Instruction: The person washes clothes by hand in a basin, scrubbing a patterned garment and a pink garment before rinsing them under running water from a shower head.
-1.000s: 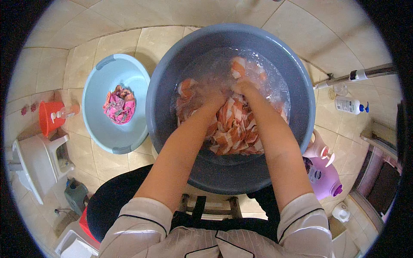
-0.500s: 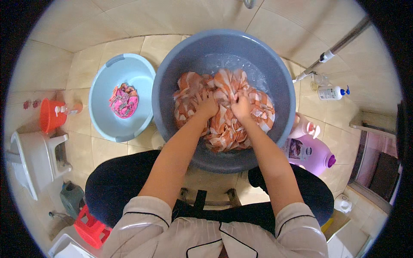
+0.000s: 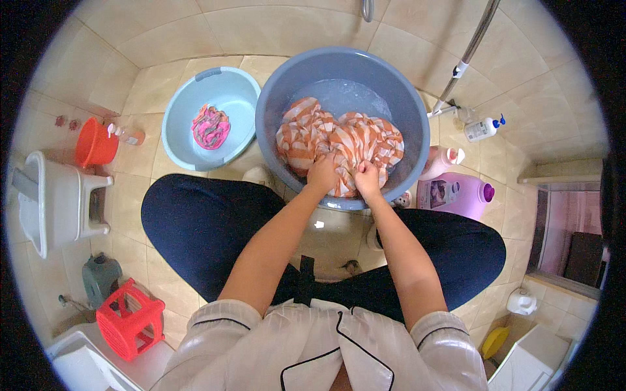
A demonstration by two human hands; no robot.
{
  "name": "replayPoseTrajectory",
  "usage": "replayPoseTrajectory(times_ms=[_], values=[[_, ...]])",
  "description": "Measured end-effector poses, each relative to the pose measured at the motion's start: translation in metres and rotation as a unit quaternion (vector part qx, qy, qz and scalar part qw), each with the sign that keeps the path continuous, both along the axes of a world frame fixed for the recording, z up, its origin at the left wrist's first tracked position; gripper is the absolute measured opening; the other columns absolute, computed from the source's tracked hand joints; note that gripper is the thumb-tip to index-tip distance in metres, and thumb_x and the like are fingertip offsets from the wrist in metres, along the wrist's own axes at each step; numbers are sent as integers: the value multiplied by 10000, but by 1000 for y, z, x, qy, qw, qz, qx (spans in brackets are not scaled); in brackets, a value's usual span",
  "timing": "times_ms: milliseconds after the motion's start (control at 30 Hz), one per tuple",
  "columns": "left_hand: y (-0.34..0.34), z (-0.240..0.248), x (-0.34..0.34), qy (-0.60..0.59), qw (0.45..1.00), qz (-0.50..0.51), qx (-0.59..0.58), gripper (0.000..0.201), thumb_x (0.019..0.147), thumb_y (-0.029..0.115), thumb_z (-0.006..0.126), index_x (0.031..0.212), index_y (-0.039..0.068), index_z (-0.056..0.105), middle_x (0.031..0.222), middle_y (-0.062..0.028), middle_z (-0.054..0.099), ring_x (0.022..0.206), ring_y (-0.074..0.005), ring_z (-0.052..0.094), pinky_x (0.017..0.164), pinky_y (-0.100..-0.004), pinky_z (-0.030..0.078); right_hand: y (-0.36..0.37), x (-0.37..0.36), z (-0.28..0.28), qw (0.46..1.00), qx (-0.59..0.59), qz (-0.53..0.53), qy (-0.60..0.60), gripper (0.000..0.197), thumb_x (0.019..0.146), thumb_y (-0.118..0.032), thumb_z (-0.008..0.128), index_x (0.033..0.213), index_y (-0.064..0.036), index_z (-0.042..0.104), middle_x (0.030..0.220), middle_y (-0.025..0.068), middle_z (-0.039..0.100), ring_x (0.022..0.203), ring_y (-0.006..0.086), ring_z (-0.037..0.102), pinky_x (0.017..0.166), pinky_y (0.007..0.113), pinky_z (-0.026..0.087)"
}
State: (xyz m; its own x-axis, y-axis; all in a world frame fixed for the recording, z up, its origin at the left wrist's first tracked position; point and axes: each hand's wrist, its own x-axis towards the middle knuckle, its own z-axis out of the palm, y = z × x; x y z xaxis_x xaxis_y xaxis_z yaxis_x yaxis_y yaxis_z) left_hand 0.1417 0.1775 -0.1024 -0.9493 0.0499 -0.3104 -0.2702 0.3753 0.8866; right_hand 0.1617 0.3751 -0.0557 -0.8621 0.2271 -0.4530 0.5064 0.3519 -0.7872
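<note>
A bunched orange-and-white checked cloth (image 3: 358, 138) lies in the soapy water of a large grey-blue tub (image 3: 268, 140). Fabric is gripped in my right hand (image 3: 367, 178), a closed fist close to the tub's near rim. Beside it, my left hand (image 3: 323, 173) is closed on the same cloth, its fingers partly hidden in the folds. Both forearms reach over the near rim. To the left, a light blue basin (image 3: 176, 140) holds a crumpled pink-and-grey cloth (image 3: 210, 127).
A purple jug (image 3: 453, 197), a pink bottle (image 3: 439, 162) and a white pump bottle (image 3: 484, 130) stand right of the tub. A metal pole (image 3: 468, 57) leans there. Leftward are a red bucket (image 3: 96, 142), a white stool (image 3: 59, 202) and a red stool (image 3: 132, 319).
My hands have drawn toward the tub's near rim, pulling cloth with them. My left hand, spread on the fabric before, is now closed on it. The whole view has shifted.
</note>
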Motion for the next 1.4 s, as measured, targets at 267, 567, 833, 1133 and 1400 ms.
replayPoseTrajectory(times_ms=[267, 567, 833, 1133, 1400], values=[[7, 52, 45, 5, 996, 45, 79, 173, 1170, 217, 833, 1162, 45, 840, 1110, -153, 836, 983, -303, 843, 817, -516, 664, -34, 61, 66, 989, -100, 5, 112, 178, 1030, 31, 810, 1082, -90, 690, 947, -20, 598, 908, 125, 594, 795, 374, 486], [-9, 37, 11, -146, 931, 35, 332, 155, 1164, 160, 845, 1082, 39, 895, 1026, -136, 881, 905, -281, 877, 761, -495, 681, -62, 82, 153, 973, -43, 95, 206, 182, 1043, 57, 831, 1118, -84, 745, 932, 46, 722, 890, 184, 712, 807, 430, 565], [21, 103, 20, 184, 974, 129, -7, 324, 1180, 55, 670, 1273, -35, 966, 1127, -134, 948, 1145, -287, 930, 1006, -475, 723, 9, 40, 113, 958, -72, -34, 275, 273, 1128, 106, 762, 1309, -42, 900, 1064, 43, 816, 949, 199, 730, 891, 387, 615], [-18, 102, 83, -169, 701, 331, 608, 583, 1098, 195, 611, 1625, 58, 816, 1604, -208, 885, 1513, -459, 871, 1273, -628, 755, -26, 39, 35, 946, -319, -61, 14, 352, 1233, -130, 852, 1563, -9, 842, 1413, 131, 860, 1244, 257, 816, 1086, 430, 667], [45, 91, 70, -46, 880, 290, 373, 353, 1258, 365, 932, 1407, 57, 846, 1329, -71, 856, 1209, -227, 832, 1100, -410, 687, 10, 49, -13, 922, -320, -212, 48, 385, 1324, -298, 898, 1577, -12, 851, 1501, 142, 924, 1313, 263, 895, 1143, 448, 719]])
